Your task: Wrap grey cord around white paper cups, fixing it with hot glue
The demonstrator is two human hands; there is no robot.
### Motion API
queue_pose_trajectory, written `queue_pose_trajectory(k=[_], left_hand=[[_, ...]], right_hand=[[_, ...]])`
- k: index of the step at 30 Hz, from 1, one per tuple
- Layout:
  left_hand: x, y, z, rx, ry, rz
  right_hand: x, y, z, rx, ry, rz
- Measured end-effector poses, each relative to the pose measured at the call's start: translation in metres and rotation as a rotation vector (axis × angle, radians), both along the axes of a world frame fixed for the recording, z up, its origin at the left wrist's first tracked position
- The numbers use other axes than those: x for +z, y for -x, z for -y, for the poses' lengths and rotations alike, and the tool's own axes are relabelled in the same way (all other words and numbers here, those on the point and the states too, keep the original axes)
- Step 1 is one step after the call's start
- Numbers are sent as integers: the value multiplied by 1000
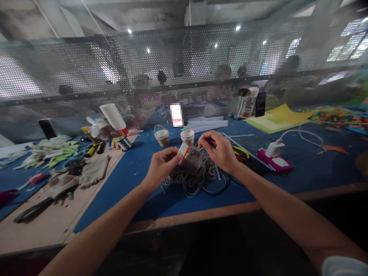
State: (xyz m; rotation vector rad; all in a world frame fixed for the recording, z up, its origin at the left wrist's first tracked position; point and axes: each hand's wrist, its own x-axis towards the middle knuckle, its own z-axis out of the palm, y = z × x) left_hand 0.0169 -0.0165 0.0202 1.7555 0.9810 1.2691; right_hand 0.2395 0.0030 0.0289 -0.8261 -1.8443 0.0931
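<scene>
Above a heap of grey cord (188, 180) on the blue tabletop (117, 207), a tilted paper cup (184, 153) with a white and red band is held off the surface, grey cord lying around its lower part; the left hand (163, 163) grips it from the side, thumb against the band; the right hand (220, 149) is at the cup's other side, thumb and fingertips closed on a strand (197, 145) of the cord (the fine detail there is small and hard to read); loops of the heap spread loosely below both hands, towards the table's front edge.

Just beyond stand two small cups, one with an arched handle (163, 138) and one with an upright stick (187, 138); white strips (208, 124) lie behind them; yellow-handled scissors (240, 152) rest near the right forearm, and further right a white charger (274, 148) sits on a magenta box (276, 163), with coloured sheets (258, 120) behind.

To the left, a stack of white cups (113, 118) leans beside the tools, and pale gloves (94, 172) lie nearer; a perforated screen (186, 53) runs along the back, blurred figures showing through it.
</scene>
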Motion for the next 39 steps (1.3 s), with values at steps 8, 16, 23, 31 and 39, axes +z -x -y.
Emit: queue_pose_trajectory(k=[8, 16, 23, 31, 39], left_hand=[[3, -1, 3, -25, 6, -10], [3, 1, 4, -52, 5, -14], [4, 0, 6, -72, 1, -7], [2, 2, 4, -62, -32, -29], [2, 2, 4, -36, -36, -37]], right_hand=[[-1, 0, -1, -14, 4, 7], [-2, 0, -2, -12, 25, 15], [-2, 0, -3, -12, 35, 19], [-2, 1, -4, 12, 52, 5], [-2, 0, -5, 52, 82, -20]])
